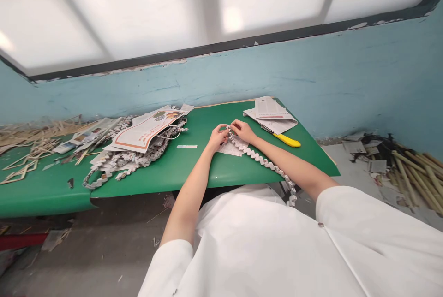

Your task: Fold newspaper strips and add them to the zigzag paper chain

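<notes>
Head view, paper chain (260,159), end between 2 hands (243,132)

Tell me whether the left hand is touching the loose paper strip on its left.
Apart. The head view shows green tabletop between the left hand and the paper strip, which lies flat.
</notes>
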`<state>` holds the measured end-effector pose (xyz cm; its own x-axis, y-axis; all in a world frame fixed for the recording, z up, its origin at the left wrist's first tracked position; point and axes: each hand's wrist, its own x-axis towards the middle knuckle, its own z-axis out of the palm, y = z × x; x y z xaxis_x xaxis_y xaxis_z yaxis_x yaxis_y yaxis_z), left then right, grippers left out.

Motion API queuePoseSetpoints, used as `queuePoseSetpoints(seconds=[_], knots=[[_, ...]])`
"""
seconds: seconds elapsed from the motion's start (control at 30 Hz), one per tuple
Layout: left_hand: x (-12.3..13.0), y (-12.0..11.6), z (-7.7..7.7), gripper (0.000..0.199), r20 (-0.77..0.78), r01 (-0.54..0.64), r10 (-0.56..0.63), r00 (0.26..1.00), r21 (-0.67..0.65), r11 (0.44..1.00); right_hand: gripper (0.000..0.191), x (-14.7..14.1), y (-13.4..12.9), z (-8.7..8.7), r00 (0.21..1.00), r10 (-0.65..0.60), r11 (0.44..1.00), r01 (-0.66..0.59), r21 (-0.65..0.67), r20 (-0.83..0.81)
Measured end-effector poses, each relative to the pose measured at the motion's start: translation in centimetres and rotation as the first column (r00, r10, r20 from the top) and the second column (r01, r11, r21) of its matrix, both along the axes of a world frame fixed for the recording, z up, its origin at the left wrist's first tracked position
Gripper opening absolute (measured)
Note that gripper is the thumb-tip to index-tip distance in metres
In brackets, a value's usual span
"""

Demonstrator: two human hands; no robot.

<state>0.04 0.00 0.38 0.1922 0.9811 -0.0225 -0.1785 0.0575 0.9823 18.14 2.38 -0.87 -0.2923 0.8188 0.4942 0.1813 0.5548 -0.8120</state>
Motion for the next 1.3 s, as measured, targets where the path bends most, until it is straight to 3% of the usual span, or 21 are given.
queuePoseSetpoints(seconds=[0.43,0.9,1.3], knots=[[-0.1,0.2,-0.3,0.036,-0.021,0.006,-0.006,1.0,-0.006,1.0,0.031,0.0,0.4,-0.3,0.999,-0.041,0.999,0.041,0.026,0.002],[-0.2,-0.1,-0.4,0.038,-0.166,-0.026,0.047,0.985,0.13,0.991,0.025,0.0,0.8,-0.7,0.997,-0.06,0.996,0.057,0.064,0.049],[-0.7,0.1,-1.1,0.027,-0.352,-0.016,0.111,0.929,0.263,0.965,0.028,0.1,0.3,-0.2,0.992,-0.035,0.989,0.016,0.15,0.122]])
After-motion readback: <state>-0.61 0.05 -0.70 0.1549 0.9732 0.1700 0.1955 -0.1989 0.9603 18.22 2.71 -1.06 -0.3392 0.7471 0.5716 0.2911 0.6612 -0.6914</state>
